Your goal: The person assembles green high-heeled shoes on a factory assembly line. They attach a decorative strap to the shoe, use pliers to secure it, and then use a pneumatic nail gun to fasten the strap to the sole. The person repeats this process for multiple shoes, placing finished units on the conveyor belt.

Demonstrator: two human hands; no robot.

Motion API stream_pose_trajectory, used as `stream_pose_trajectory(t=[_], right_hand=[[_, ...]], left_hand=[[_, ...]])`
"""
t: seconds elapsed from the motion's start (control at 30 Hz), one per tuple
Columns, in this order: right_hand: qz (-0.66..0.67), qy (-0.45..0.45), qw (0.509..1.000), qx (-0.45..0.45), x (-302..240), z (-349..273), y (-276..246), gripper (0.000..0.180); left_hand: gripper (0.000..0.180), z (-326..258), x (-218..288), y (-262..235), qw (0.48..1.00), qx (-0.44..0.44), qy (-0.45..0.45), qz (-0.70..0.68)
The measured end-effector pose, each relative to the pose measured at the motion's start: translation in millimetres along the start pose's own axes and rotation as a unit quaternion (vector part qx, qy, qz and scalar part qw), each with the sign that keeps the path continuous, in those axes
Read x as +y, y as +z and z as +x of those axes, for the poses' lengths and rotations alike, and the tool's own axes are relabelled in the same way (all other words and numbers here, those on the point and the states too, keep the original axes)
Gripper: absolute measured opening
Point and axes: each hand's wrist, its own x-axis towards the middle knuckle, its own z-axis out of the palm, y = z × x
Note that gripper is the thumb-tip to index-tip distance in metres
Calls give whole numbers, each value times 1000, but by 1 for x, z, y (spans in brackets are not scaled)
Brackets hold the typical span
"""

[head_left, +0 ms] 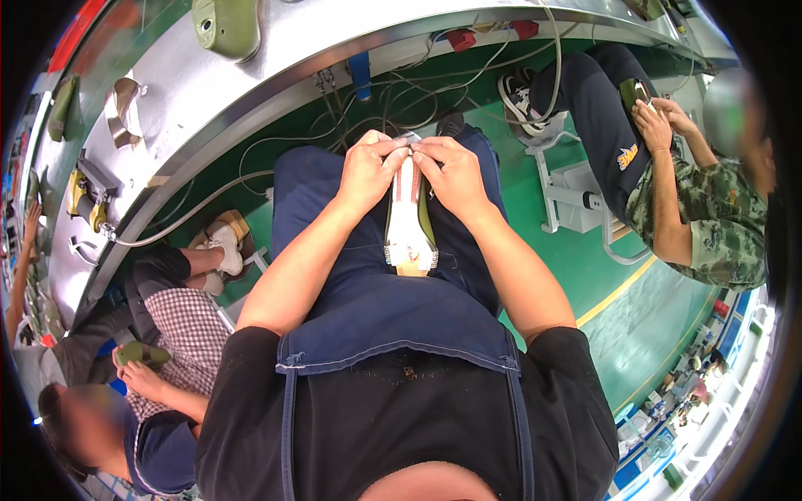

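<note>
Near the centre of the head view, the left hand (366, 174) and the right hand (456, 172) meet, both with thumb and fingertips pinched narrowly at the upper end of a long, shoe-shaped piece (408, 234) with a white and tan face and an olive-green side. Just which surface each fingertip presses is too small to tell, and a small greyish bit shows between them. The piece points up the frame between the thighs, its lower end near the edge of a dark blue cloth apron (401, 321). Across the upper left, a shiny metal workbench (292, 42) curves with the lens; on it lie an olive-green, shoe-shaped part (227, 32) at the top, a curved brown strip (124, 113) lower down, and a yellow and black tool (83, 196) near the left rim. Thin grey cables (401, 90) loop beneath the bench, above the hands. At upper right, a seated co-worker in a green camouflage top (706, 221) has both hands around a small dark green and pale part (639, 92). At lower left, another co-worker holds an olive-green part (144, 354) above a checked brown-and-white cloth (185, 321). Green floor (535, 225) shows right of centre, crossed by a yellow line (616, 292).
</note>
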Motion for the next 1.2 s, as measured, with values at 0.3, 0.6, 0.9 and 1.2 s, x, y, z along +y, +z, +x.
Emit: stream_pose_trajectory(t=[0.3,0.6,0.9,1.2], right_hand=[[134,213,967,-32,-1,9,8,23],[109,232,965,-56,16,-25,28,39],[351,421,800,-244,-14,-47,7,50],[175,368,854,-323,0,-46,0,46]], left_hand=[[26,3,-2,0,999,-17,-31,-28],[53,-34,-6,14,995,-14,-71,-71],[63,-97,8,14,826,-163,-266,-470],[46,-94,12,11,825,-178,-286,-454]])
